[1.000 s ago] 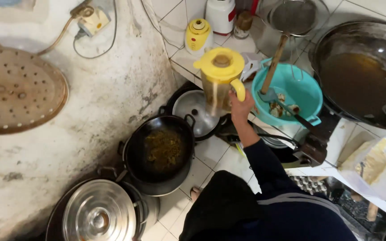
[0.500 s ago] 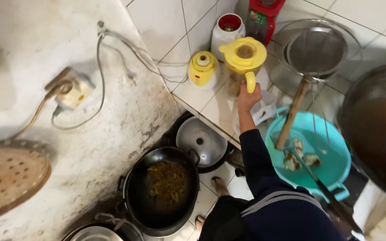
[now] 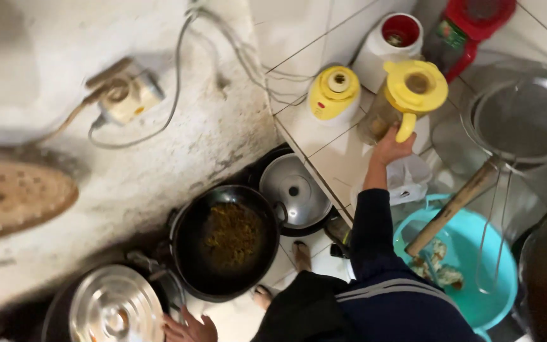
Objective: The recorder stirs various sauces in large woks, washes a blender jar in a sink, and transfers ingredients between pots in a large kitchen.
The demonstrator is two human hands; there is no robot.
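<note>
My right hand (image 3: 389,149) grips the yellow handle of a blender jug (image 3: 416,85) with a yellow lid, which stands on the tiled counter (image 3: 324,155). Just left of the jug is the yellow blender base (image 3: 335,95). My left hand (image 3: 188,328) shows at the bottom edge, between a pot with a shiny steel lid (image 3: 115,307) and a black wok (image 3: 229,237) holding a greenish-brown paste. The frame edge cuts that hand off, so its grip is unclear.
A steel lid (image 3: 294,188) covers a pot behind the wok. A teal basin (image 3: 476,253) with scraps, a wire strainer (image 3: 520,111) on a wooden handle, a white jar (image 3: 394,38) and a plastic bag (image 3: 406,180) crowd the right. A socket (image 3: 125,98) with cables hangs on the wall.
My right hand has carried the jug away from above the pots onto the tiled counter beside the blender base. My left hand has come into view at the bottom.
</note>
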